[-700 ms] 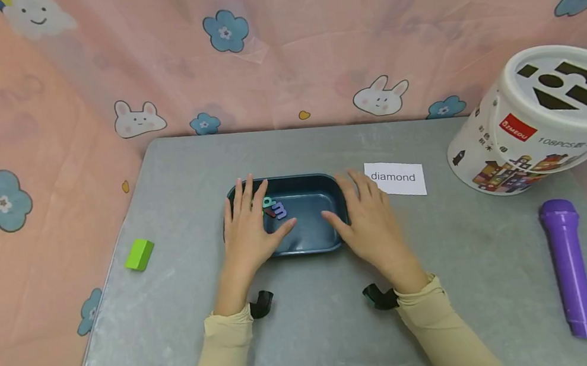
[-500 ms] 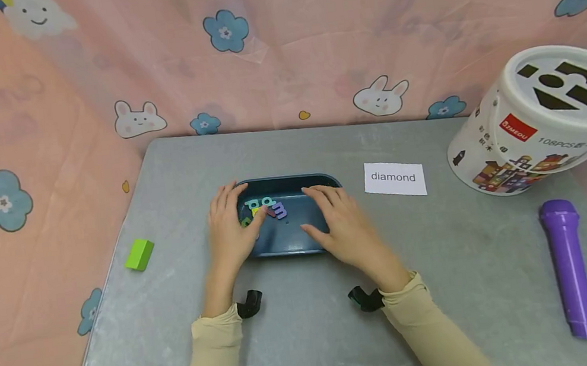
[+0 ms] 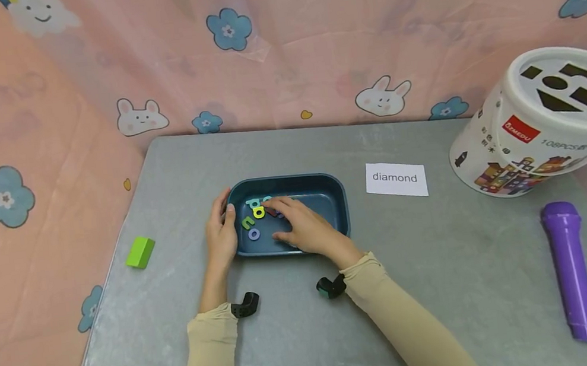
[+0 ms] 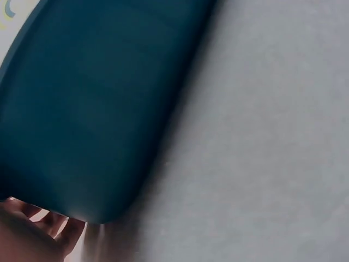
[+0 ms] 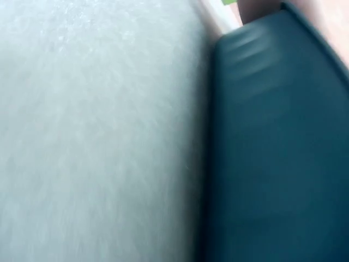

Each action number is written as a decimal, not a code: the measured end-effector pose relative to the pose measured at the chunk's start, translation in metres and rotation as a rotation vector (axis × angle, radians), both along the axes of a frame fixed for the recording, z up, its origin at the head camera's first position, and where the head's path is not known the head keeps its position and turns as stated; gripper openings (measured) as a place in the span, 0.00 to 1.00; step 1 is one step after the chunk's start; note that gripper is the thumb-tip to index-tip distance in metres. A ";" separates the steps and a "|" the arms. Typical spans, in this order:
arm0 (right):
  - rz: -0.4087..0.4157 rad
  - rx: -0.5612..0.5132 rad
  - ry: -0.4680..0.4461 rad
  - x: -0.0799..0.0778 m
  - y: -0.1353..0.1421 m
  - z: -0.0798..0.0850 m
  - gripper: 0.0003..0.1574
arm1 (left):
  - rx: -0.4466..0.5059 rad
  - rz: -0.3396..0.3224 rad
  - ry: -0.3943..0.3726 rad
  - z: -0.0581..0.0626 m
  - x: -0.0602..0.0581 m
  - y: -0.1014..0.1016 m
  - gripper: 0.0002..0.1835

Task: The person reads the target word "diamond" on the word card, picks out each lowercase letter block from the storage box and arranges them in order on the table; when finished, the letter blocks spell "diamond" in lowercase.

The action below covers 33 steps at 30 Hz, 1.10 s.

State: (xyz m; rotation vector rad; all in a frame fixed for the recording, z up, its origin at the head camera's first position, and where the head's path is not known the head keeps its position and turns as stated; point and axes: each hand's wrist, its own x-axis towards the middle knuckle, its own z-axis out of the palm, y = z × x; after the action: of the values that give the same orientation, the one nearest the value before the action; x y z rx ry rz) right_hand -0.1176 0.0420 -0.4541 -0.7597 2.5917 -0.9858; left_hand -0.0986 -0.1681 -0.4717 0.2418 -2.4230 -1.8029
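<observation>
Blue tray [image 3: 322, 201], left fingers [image 3: 217, 207] holding its end, right fingers [image 3: 286, 207] parted, near letters [image 3: 258, 215]

Dark-teal tray [image 3: 322, 198], multicoloured letters [image 3: 259, 216], green block [image 3: 140, 253], grey tabletop [image 3: 298, 331], pink backdrop [image 3: 303, 68] with blue flowers [image 3: 229, 29].

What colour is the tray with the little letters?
The tray is dark blue, a bit greenish; the head view shows it best.

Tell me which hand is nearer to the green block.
Left. The left hand is at the left end of the tray, right of the green block but apart from it; the right hand is farther right, over the tray.
</observation>
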 end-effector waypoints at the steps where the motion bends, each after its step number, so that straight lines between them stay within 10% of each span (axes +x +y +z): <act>1: 0.011 0.004 -0.006 -0.002 -0.003 -0.002 0.45 | 0.017 0.001 -0.006 -0.002 0.000 0.000 0.25; 11: 0.121 0.112 -0.006 -0.011 -0.027 -0.006 0.46 | 0.117 0.012 0.001 -0.004 -0.001 0.003 0.25; 33: -0.012 0.155 0.084 -0.015 -0.035 -0.006 0.16 | 0.135 0.027 0.037 -0.008 -0.002 0.001 0.24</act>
State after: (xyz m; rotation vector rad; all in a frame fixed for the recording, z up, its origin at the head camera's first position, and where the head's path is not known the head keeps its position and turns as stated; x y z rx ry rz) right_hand -0.1327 0.0068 -0.4606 -0.7611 2.7096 -0.7608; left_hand -0.1008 -0.1670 -0.4798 0.2499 -2.2655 -1.9432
